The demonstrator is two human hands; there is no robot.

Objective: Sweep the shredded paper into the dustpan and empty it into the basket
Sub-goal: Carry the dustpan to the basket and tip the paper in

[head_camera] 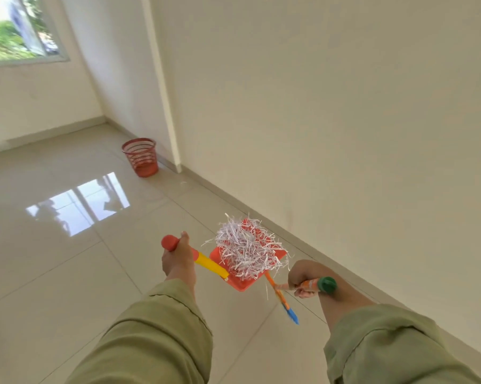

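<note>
While the left hand [178, 259] grips a yellow-and-red handle, the orange dustpan [243, 282] it carries is held above the tiled floor [67, 273], heaped with white shredded paper [246, 249]. Just beside it, the right hand [303, 281] is closed around a green-capped broom [285, 299], its blue bristles pointing down. Well apart, a red mesh basket [141, 156] stands by the wall [344, 106].

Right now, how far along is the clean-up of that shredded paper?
Sweeping looks mostly done: the shredded paper is heaped in the dustpan, which the left hand holds up by its handle. The right hand grips the broom. Left: carrying it to the basket by the wall and emptying it. A few scraps lie near the basket.
</note>
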